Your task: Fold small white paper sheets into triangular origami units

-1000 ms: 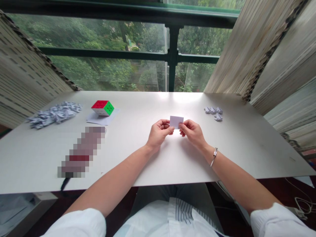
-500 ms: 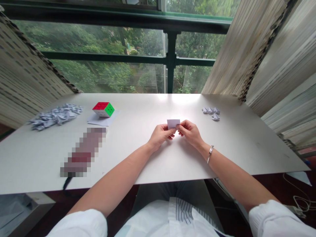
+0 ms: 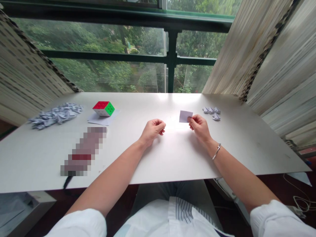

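My right hand point(image 3: 200, 126) pinches a small white piece of paper point(image 3: 185, 116) by its right edge, above the white table. To its left, my left hand point(image 3: 153, 131) is closed, thumb against curled fingers, with nothing showing in it. A wide gap separates the two hands. Several small folded paper pieces point(image 3: 211, 112) lie just beyond and to the right of my right hand. At the far left sits a large pile of similar folded paper pieces point(image 3: 58, 115).
A Rubik's cube point(image 3: 103, 109) rests on flat white paper sheets point(image 3: 96, 120) at the back left. Nearer, a blurred-out long object point(image 3: 85, 149) with a black strap lies on the table point(image 3: 170, 164). Window and curtains point(image 3: 229, 49) border the far side.
Both hands held the paper together before. Now my left hand has let go and moved left, while my right hand has carried the paper right and slightly away from me.
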Available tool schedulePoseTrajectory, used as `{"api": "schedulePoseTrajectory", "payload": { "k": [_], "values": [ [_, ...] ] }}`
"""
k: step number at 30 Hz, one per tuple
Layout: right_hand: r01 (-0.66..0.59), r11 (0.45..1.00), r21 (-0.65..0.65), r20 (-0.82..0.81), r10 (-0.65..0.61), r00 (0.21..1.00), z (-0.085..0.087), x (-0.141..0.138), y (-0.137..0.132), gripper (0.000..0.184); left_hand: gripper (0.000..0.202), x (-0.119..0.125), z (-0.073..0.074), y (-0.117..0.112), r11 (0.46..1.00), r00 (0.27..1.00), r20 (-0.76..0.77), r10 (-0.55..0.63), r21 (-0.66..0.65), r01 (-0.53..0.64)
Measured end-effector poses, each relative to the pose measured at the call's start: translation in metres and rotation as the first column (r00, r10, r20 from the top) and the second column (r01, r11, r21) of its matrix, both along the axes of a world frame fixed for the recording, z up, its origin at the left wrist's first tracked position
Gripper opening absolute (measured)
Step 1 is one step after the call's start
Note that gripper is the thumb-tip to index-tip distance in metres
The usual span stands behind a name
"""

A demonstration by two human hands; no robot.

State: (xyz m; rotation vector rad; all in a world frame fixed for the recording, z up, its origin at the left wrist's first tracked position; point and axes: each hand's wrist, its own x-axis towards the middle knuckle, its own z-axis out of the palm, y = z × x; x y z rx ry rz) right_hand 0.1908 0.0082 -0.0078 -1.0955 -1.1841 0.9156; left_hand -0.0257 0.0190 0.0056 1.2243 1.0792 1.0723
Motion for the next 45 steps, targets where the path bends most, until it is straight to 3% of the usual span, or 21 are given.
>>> {"api": "schedulePoseTrajectory", "payload": {
  "k": [2, 7, 12, 17, 24, 29, 35, 45],
  "values": [
    [-0.009, 1.000, -0.010, -0.008, 0.009, 1.000, 0.000, 0.002, 0.001, 0.036, 0.024, -0.001, -0.001, 0.002, 1.000, 0.999, 0.049, 0.015, -0.011, -0.015],
    [-0.105, 0.994, -0.006, 0.044, 0.105, 0.993, 0.000, -0.014, -0.006, 0.035, 0.038, 0.009, -0.004, -0.003, 0.985, 0.986, 0.037, -0.164, -0.055, 0.166],
    [-0.168, 0.986, 0.004, 0.085, 0.167, 0.982, 0.000, -0.020, -0.010, 0.035, 0.031, 0.012, -0.006, -0.005, 0.976, 0.977, -0.001, -0.214, -0.030, 0.213],
    [-0.190, 0.982, 0.010, 0.071, 0.189, 0.979, -0.001, -0.021, -0.009, 0.034, 0.026, 0.011, -0.006, -0.005, 0.983, 0.983, -0.006, -0.183, 0.001, 0.183],
    [-0.126, 0.991, -0.051, -0.017, 0.125, 0.992, 0.005, -0.018, -0.010, 0.043, 0.025, 0.011, -0.007, -0.004, 0.996, 0.997, 0.000, -0.081, 0.041, 0.081],
    [-0.211, 0.969, -0.129, 0.019, 0.215, 0.976, 0.007, -0.021, -0.012, 0.043, 0.027, 0.012, -0.007, -0.003, 0.995, 0.996, -0.009, -0.088, 0.044, 0.088],
    [-0.217, 0.955, -0.202, 0.044, 0.230, 0.972, 0.007, -0.020, -0.012, 0.046, 0.029, 0.012, -0.005, -0.004, 0.994, 0.993, -0.054, -0.102, 0.043, 0.104],
    [-0.245, 0.947, -0.209, 0.036, 0.258, 0.966, 0.009, -0.019, -0.014, 0.048, 0.032, 0.010, -0.002, -0.004, 0.995, 0.980, -0.188, -0.067, 0.066, 0.081]
  ]
}}
